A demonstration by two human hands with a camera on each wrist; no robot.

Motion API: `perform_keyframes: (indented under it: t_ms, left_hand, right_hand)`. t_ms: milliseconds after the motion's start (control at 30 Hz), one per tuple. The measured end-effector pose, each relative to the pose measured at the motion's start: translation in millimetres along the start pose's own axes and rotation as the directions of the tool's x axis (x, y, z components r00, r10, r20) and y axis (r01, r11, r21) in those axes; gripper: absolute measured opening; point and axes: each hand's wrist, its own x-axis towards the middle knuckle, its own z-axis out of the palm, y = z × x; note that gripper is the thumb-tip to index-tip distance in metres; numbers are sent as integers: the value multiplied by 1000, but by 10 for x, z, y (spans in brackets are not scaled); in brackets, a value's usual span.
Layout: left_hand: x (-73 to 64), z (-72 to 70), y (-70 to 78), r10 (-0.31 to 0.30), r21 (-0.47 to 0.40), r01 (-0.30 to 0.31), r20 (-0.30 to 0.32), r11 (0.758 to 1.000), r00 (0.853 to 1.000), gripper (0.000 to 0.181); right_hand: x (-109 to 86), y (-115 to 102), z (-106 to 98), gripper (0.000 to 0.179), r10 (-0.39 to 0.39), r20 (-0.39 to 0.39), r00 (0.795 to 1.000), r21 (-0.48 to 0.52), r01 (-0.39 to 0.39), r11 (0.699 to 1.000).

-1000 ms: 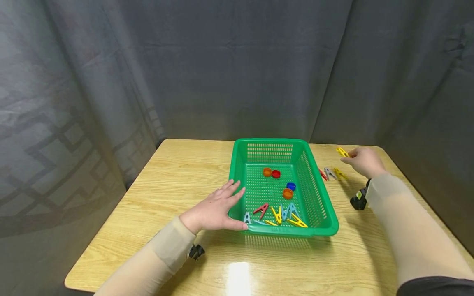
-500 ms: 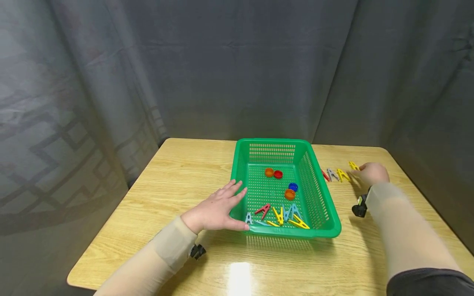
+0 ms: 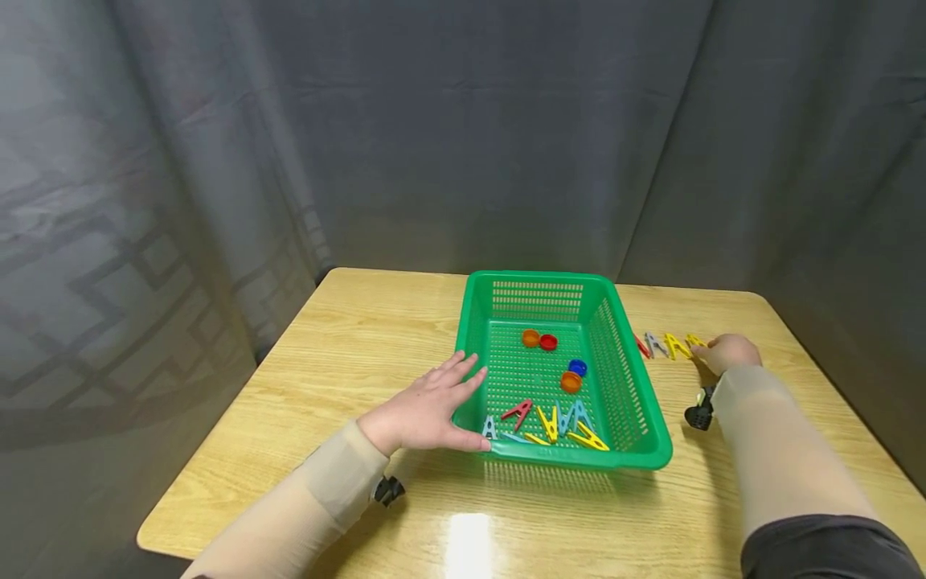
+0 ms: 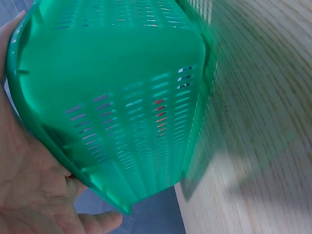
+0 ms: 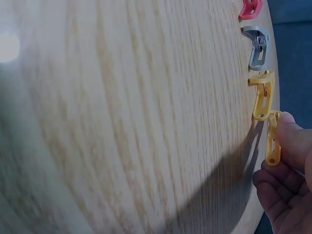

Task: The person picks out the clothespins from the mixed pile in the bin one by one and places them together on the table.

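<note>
My left hand (image 3: pixel 428 410) rests on the near-left corner of a green plastic basket (image 3: pixel 579 458), fingers spread and fairly straight along the rim. At the right side of the table, my right hand (image 3: pixel 732 354) pinches a yellow clothespin (image 5: pixel 273 141) between thumb and fingers, low at the tabletop. That clothespin stands at the end of a row, beside another yellow clothespin (image 5: pixel 263 96), a grey clothespin (image 5: pixel 259 48) and a red clothespin (image 5: pixel 250 9). Whether it touches the neighbouring yellow one is hard to tell.
Inside the basket, several red, yellow and blue clothespins (image 3: pixel 548 423) lie along the near wall. Farther in are orange caps (image 3: pixel 571 382), a red cap (image 3: pixel 548 342) and a blue cap (image 3: pixel 577 367). Grey curtains (image 3: pixel 463 137) hang behind the wooden table (image 3: pixel 376 338).
My right hand has come down and nearer with the yellow clothespin, bringing it to the row's right end on the table. The left hand stays on the basket; the head view has shifted slightly.
</note>
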Motion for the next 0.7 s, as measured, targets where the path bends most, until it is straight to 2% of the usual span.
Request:
perform_keyframes:
  t_ms: [433, 567, 700]
  left_hand:
    - [12, 7, -2, -6, 5, 6, 9, 1000, 1000, 105]
    - [13, 3, -3, -4, 11, 4, 6, 1000, 1000, 105]
    - [14, 0, -2, -3, 13, 3, 6, 1000, 1000, 105]
  right_hand:
    - [36, 10, 35, 63, 43, 11, 999, 70, -44, 997]
    - [37, 9, 13, 63, 11, -8, 1000, 26, -11, 1000]
    - [2, -21, -26, 60, -8, -27, 1000, 46, 9, 999]
